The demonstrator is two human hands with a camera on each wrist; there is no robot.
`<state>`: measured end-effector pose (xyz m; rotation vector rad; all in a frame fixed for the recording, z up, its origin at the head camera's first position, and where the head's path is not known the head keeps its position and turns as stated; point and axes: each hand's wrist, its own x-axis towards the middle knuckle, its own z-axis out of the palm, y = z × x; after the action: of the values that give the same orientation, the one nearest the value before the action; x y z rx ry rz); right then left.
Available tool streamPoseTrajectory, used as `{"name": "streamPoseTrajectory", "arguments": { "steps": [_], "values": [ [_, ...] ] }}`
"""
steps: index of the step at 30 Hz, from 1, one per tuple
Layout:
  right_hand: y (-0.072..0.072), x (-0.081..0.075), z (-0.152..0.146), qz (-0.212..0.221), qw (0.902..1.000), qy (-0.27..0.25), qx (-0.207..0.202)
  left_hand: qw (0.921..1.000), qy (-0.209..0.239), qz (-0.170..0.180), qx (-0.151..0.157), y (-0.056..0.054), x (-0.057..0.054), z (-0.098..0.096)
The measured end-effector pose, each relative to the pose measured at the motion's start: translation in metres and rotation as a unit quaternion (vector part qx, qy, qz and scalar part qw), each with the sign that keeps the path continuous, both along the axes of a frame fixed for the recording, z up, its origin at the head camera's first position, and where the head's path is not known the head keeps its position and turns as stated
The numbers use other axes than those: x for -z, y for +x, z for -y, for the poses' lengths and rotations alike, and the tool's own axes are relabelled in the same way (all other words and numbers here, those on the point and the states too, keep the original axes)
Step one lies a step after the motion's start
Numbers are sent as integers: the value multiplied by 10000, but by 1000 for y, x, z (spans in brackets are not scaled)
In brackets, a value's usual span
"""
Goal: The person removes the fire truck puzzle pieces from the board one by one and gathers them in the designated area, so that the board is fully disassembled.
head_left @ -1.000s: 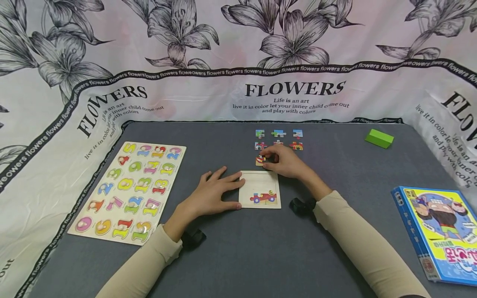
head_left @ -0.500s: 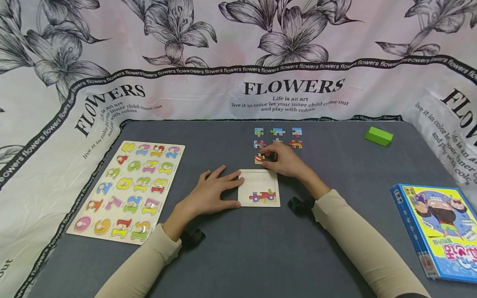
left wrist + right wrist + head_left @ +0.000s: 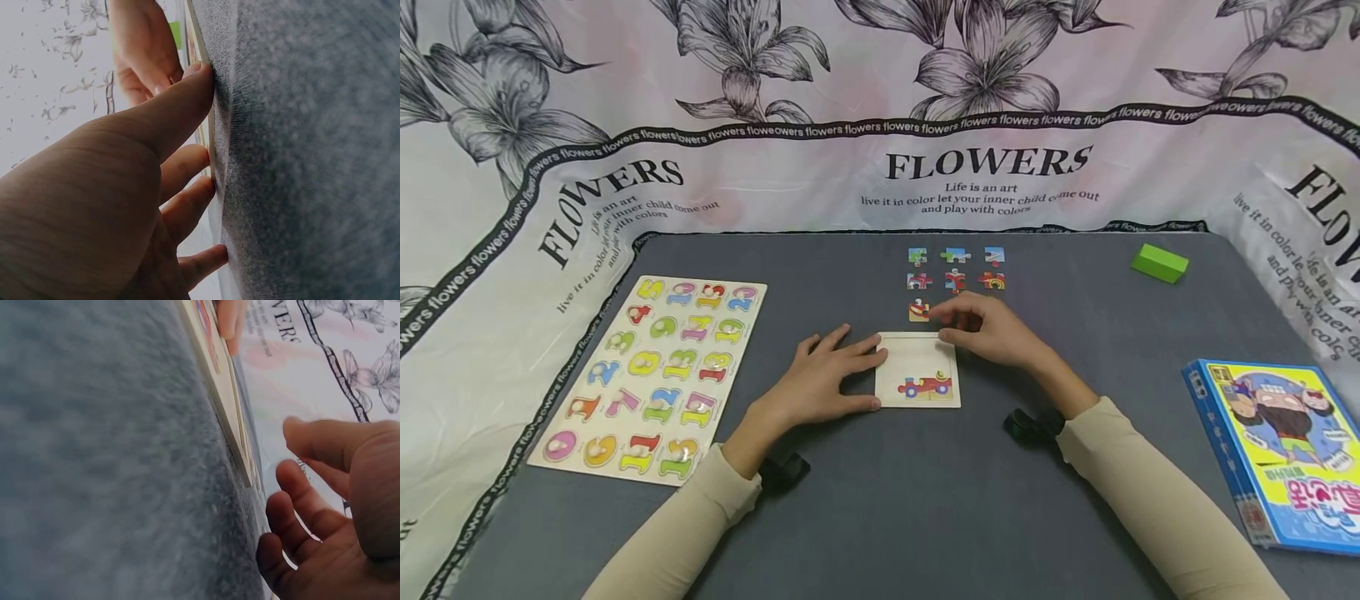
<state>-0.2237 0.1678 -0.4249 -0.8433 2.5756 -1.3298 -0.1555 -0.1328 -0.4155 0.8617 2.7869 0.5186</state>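
A small square wooden puzzle tray (image 3: 916, 350) lies mid-table, with a red car picture (image 3: 925, 385) made of fitted pieces in its lower right. My left hand (image 3: 823, 379) is spread at the tray's left side, its thumb and fingertips right at the edge. My right hand (image 3: 988, 329) hovers over the tray's top right corner, fingers loosely bent. Its index fingertip is close beside a red-and-yellow puzzle piece (image 3: 918, 311). In the right wrist view, nothing shows between the right thumb (image 3: 306, 437) and fingers. Several other puzzle pieces (image 3: 955, 279) lie in rows behind.
A number board (image 3: 647, 383) with colourful numerals lies at the left. At the back right sits a green block (image 3: 1160, 263), and a blue-and-yellow game box (image 3: 1277, 450) lies at the right edge. A flower-printed sheet (image 3: 820, 183) rises behind the table.
My right hand has drawn back slightly toward me and to the right, uncovering the middle puzzle piece and more of the red-and-yellow one. The left hand stays at the tray; the head view tilts slightly.
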Motion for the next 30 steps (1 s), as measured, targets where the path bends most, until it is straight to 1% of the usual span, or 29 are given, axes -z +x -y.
{"name": "streamPoseTrajectory", "arguments": {
  "steps": [6, 11, 16, 19, 22, 26, 30],
  "values": [
    [14, -3, 2, -7, 9987, 88, -497, 10000, -24, 53, -58, 0, -1, 1],
    [19, -6, 7, -266, 9950, 370, -888, 9999, -34, 75, -59, -1, -1, 2],
    [22, -8, 11, -574, 9873, 849, -1213, 10000, -15, 20, -59, -1, -1, 2],
    [25, -8, 14, -711, 9836, 1020, -1307, 10000, -3, 7, -61, -1, -2, 2],
    [28, -8, 16, -800, 9815, 1057, -1378, 10000, 5, 56, -64, -1, -2, 1],
    [30, -7, 16, -790, 9801, 1105, -1449, 10000, 12, 73, -43, 0, -2, 1],
    [33, -7, 15, -656, 9800, 1150, -1486, 9999, 32, 105, -32, -1, -1, 0]
  ]
}}
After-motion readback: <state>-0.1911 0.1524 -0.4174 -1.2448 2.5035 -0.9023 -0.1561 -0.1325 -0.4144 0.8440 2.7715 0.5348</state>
